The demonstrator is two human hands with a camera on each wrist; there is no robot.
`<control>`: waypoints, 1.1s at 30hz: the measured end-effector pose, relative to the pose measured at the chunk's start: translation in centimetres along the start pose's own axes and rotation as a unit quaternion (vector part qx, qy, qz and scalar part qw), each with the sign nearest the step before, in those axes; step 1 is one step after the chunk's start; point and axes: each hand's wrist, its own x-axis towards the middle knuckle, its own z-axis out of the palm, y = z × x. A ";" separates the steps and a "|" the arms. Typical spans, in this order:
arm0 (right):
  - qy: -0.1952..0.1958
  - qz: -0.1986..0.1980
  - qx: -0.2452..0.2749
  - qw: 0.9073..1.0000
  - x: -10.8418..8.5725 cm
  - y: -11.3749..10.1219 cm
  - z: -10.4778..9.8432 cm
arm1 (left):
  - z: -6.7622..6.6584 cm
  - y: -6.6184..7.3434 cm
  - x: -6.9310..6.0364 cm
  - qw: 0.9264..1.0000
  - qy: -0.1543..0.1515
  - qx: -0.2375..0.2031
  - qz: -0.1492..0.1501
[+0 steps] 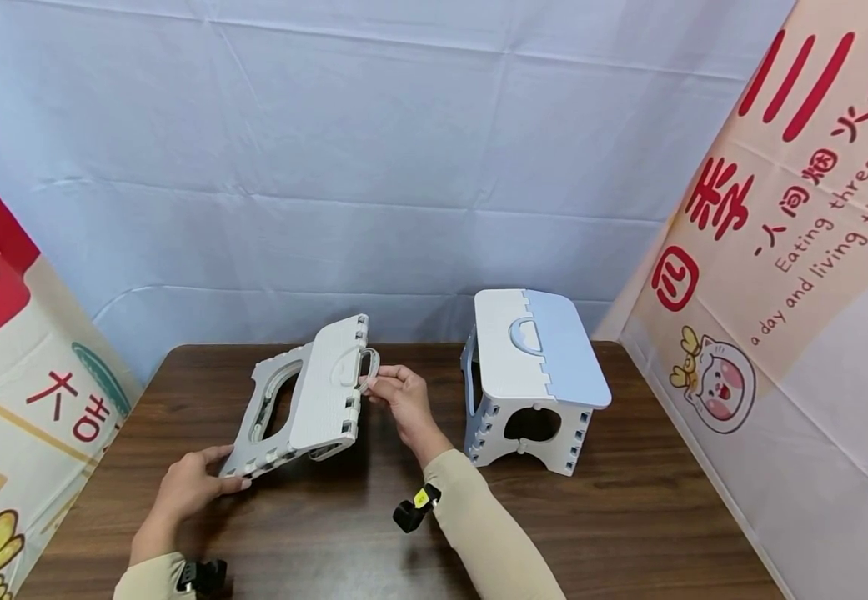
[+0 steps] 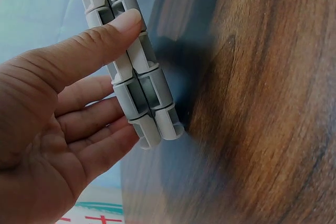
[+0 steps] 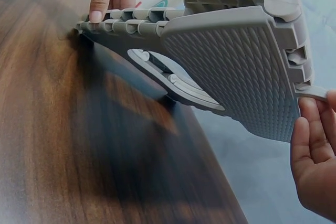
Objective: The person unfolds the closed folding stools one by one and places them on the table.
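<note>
A grey-white folding stool point(image 1: 324, 387), folded nearly flat, is held tilted over the left of the table. My left hand point(image 1: 189, 487) grips the near hinged end of its leg side; in the left wrist view the thumb lies on one face of the hinged edge point(image 2: 137, 87) and the fingers on the other. With my right hand point(image 1: 403, 400) I pinch the small carry handle point(image 1: 371, 367) at the seat's edge. The right wrist view shows the ribbed seat panel point(image 3: 231, 61) from its side, with the leg frame's oval opening behind it.
To the right stands an unfolded white and blue folding stool point(image 1: 512, 350), upright on the brown wooden table point(image 1: 666, 508). A pale cloth point(image 1: 373, 167) hangs behind the table, and printed cloths point(image 1: 779, 275) flank it on both sides.
</note>
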 end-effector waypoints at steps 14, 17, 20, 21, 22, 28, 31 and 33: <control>0.002 -0.021 0.011 1.000 0.2 -1.4 0.3 | 0.5 1.1 0.0 0.999 0.000 -0.035 0.010; 0.003 -0.026 0.020 0.999 0.3 -1.7 0.3 | 0.6 1.4 0.1 0.999 0.000 -0.034 0.013; 0.002 -0.027 0.027 0.999 0.3 -2.1 0.4 | 0.7 1.6 0.1 0.999 -0.002 -0.035 0.011; 0.002 -0.027 0.028 0.999 0.3 -2.2 0.4 | 0.8 1.6 0.1 0.999 -0.002 -0.036 0.012; 0.002 -0.028 0.028 0.999 0.3 -2.2 0.4 | 0.8 1.7 0.1 0.999 -0.002 -0.036 0.013; 0.004 -0.029 0.024 0.999 0.3 -2.7 0.4 | 0.8 2.2 0.2 0.999 0.005 -0.040 0.022; 0.007 -0.026 0.026 0.999 0.3 -2.9 0.5 | 0.9 2.5 0.2 0.998 0.000 -0.056 0.023; 0.008 -0.026 0.028 0.999 0.3 -3.2 0.5 | 1.1 2.7 0.2 0.997 -0.004 -0.070 0.019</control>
